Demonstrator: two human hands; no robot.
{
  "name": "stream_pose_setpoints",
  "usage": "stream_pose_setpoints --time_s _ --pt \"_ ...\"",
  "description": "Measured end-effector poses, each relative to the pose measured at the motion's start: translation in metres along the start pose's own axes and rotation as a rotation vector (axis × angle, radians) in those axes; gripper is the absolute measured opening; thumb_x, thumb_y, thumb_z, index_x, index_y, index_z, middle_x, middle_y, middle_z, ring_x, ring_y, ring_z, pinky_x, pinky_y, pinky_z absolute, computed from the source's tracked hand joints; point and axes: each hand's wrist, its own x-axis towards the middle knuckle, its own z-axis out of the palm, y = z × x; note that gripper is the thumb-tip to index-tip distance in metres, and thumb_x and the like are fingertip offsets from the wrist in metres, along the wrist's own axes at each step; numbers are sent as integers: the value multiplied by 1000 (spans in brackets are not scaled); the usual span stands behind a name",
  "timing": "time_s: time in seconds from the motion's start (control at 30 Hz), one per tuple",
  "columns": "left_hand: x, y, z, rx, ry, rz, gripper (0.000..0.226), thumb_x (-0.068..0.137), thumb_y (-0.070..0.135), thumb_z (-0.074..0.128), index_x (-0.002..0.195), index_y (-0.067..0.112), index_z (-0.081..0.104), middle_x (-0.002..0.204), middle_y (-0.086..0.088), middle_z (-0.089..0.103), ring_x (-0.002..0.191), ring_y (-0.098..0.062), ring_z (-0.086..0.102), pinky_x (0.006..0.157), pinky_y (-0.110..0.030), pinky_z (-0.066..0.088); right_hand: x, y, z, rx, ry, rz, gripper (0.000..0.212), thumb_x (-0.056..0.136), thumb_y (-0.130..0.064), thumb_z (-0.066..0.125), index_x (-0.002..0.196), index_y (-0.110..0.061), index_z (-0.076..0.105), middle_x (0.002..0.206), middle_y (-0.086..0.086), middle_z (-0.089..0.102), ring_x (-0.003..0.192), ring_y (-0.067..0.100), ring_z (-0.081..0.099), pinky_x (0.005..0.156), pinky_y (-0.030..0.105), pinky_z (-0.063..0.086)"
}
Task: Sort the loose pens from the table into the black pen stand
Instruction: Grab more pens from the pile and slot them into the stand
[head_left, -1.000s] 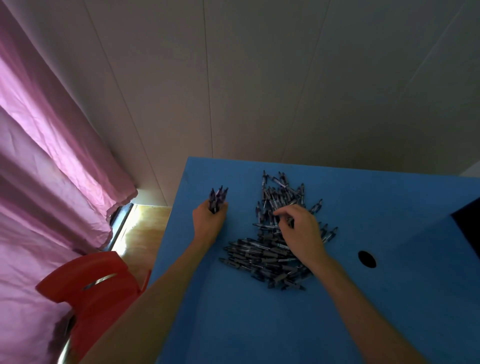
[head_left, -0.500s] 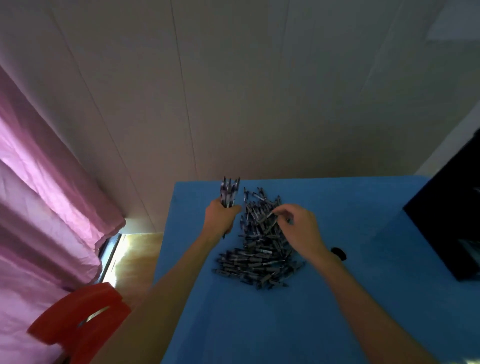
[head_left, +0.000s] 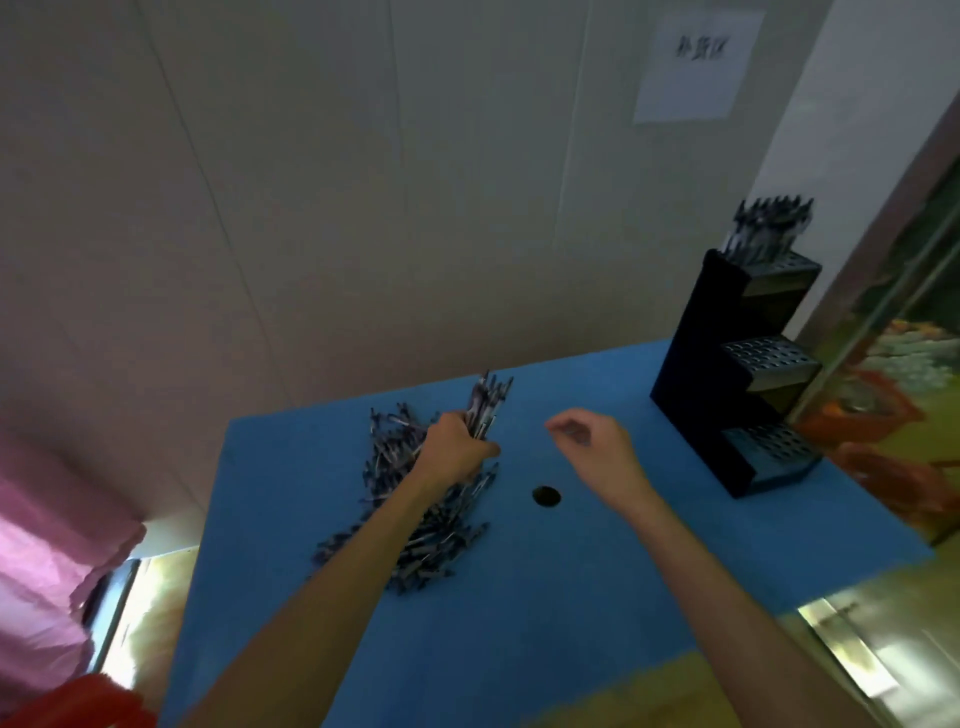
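Loose pens (head_left: 415, 519) heaped on blue bench (head_left: 519, 623); left hand (head_left: 452, 449) grips a bunch of pens (head_left: 485, 402), right hand (head_left: 597, 441) relaxed w/ nothing held, black pen stand (head_left: 701, 374) far right. Pens look light, stiff, slick & prone to roll; best gripped mid-barrel, tips aligned.

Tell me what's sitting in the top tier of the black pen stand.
A cluster of pens stands upright in the top tier of the black pen stand. Their lower ends are hidden inside the holes. The two lower tiers look empty.
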Motion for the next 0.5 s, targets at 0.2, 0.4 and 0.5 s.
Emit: stream_pose_setpoints --time_s 0.2,0.4,0.5 --pt "-23 68 92 -130 18 71 29 96 24 68 75 13 50 53 -6 56 43 -21 56 49 -30 52 -31 49 -97 98 52 51 12 95 -16 64 97 -21 75 97 -14 71 92 0 64 75 7 43" --pt "-45 131 178 -123 90 112 30 94 27 67 75 10 50 54 -9 56 46 -23 61 52 -33 57 -56 104 -196 70 23 31 11 97 -19 64 100 -22 74 100 -13 71 95 2 64 81 17 48" --pt "-56 161 211 -174 98 121 29 95 30 65 81 7 54 57 -13 63 55 -30 69 62 -41 63 -65 124 -240 69 37 22 12 97 -19 63 100 -24 74 99 -13 71 93 0 64 80 18 49"
